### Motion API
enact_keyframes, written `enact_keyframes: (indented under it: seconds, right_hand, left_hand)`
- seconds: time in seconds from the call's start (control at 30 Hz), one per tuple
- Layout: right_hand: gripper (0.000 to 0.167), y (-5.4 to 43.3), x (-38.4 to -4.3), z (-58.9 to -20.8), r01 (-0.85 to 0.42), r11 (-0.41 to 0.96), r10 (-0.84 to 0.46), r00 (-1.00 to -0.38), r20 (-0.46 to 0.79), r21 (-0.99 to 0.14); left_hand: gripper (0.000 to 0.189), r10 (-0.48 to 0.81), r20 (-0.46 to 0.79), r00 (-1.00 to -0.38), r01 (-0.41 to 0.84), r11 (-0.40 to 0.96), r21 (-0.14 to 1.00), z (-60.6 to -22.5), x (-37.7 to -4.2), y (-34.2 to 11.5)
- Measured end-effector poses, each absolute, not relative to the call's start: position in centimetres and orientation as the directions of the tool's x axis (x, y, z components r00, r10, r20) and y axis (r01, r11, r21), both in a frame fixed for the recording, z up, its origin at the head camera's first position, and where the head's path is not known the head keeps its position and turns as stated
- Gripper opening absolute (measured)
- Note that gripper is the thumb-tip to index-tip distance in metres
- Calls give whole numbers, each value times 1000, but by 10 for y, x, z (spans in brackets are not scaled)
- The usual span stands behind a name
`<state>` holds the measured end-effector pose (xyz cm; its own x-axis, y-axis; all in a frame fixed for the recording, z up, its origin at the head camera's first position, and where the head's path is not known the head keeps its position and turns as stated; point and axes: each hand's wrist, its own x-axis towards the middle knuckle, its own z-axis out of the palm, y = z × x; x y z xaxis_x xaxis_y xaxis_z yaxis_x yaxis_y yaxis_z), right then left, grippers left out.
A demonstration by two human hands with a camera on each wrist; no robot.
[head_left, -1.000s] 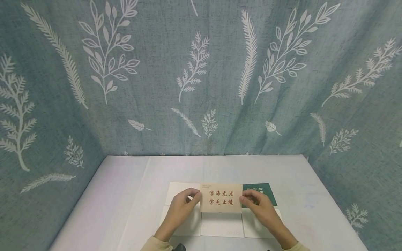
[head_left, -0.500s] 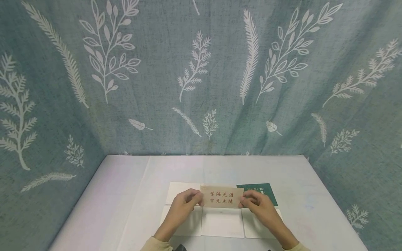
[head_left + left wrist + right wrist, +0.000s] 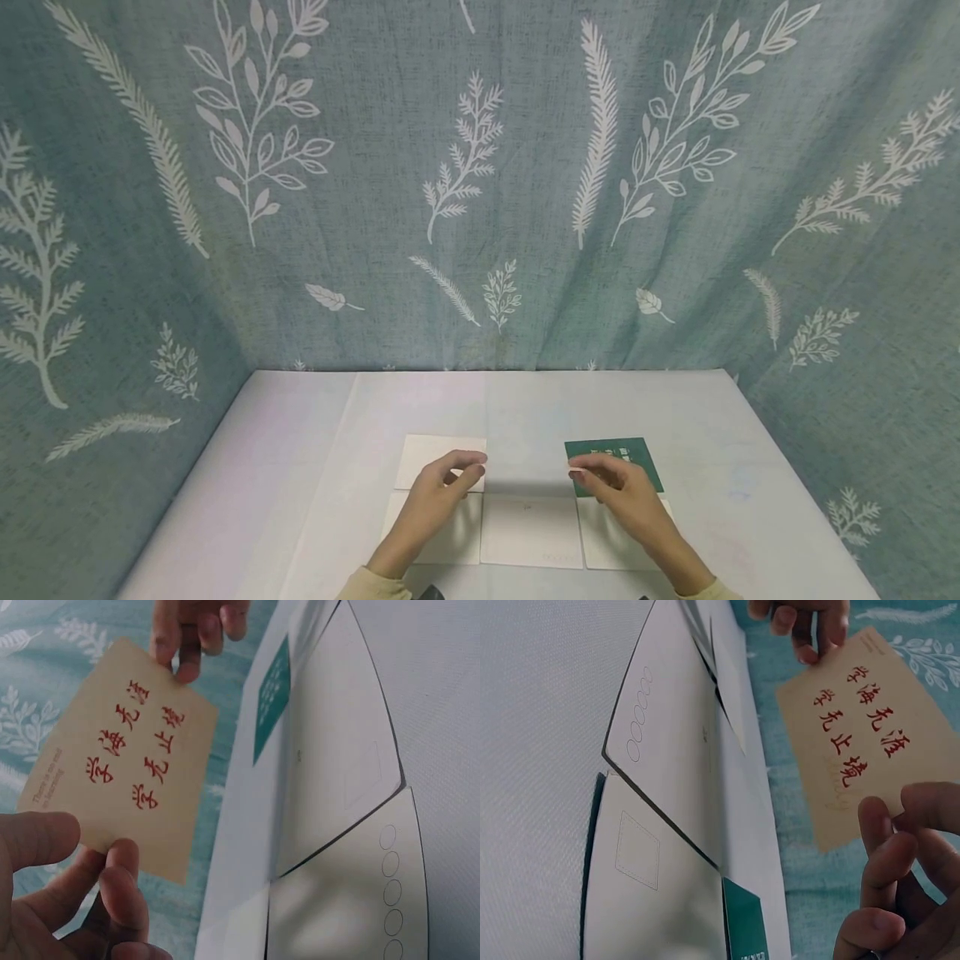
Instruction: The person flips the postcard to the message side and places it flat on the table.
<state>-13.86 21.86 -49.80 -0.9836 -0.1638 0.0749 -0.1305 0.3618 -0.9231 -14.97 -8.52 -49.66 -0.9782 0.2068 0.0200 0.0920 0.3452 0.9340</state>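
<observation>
A cream postcard (image 3: 146, 769) with red Chinese characters is held up between both hands. My left hand (image 3: 438, 487) pinches one short side between thumb and fingers. The opposite side is pinched by my right hand (image 3: 626, 492). Seen from the head, the postcard lies nearly edge-on and hardly shows, while the right wrist view has its printed face in full. Below the hands, a blank-looking postcard (image 3: 531, 537) lies in the middle of the front row. Under my right hand is a green postcard (image 3: 637, 454) with pale lettering, partly covered by the fingers.
A white postcard (image 3: 438, 447) lies at the back left, partly behind my left hand. Two more, a left front postcard (image 3: 459, 542) and a right front postcard (image 3: 611, 546), flank the middle one. The white table (image 3: 300, 467) meets a patterned curtain (image 3: 375, 208) behind.
The held postcard has tipped from facing the head camera to nearly edge-on. Both hands stay in almost the same place. More of the table and back-row postcards now shows between them.
</observation>
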Motion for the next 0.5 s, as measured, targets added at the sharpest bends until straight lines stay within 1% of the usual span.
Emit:
enact_keyframes:
  seconds: [0.13, 0.27, 0.4, 0.5]
  right_hand:
    - [22, 217, -138, -498, -77, 391, -108, -993, 37, -917]
    - [19, 215, -137, -497, -42, 384, -74, -997, 15, -922]
    - [18, 213, -137, -495, -23, 391, -45, -999, 6, -920]
    - [19, 212, -137, -495, -37, 402, -43, -999, 22, -915]
  left_hand:
    - [35, 215, 20, -977, 96, 348, 933, -498, -150, -85]
    - [34, 210, 23, -977, 99, 357, 929, -499, -149, -85]
    - [32, 203, 32, -979, 106, 365, 925, -500, -148, -86]
    - [31, 199, 47, -979, 119, 369, 922, -500, -147, -86]
